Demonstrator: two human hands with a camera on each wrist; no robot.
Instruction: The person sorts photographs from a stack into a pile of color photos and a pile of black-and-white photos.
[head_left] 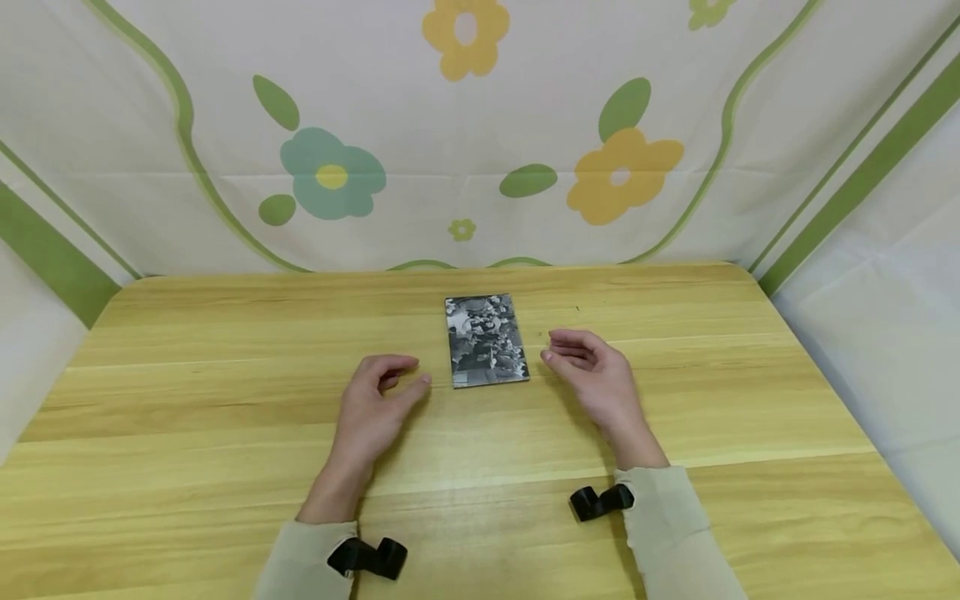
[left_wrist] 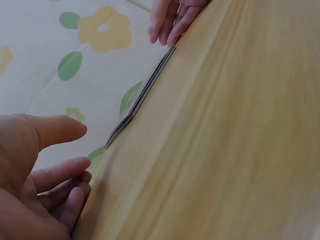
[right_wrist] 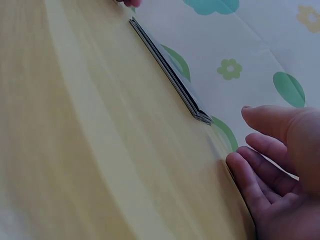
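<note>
A thin rectangular piece with a black-and-white crowd picture on top (head_left: 487, 340) lies flat on the wooden table. From the side, in the left wrist view, the picture piece (left_wrist: 145, 90) shows several thin layers at its edge; whether it is a booklet or a stack of cards I cannot tell. My left hand (head_left: 375, 407) is to its left, thumb and fingers loosely bent and apart from it. On the other side my right hand (head_left: 596, 379) rests with its finger edge down at the table, a small gap from the piece. Neither hand holds anything.
The yellowish wooden table (head_left: 187, 417) runs back to a white cloth with flower prints (head_left: 465, 125). Black camera mounts sit on the left sleeve (head_left: 307, 562) and the right sleeve (head_left: 675, 525). White cloth also hangs at both sides.
</note>
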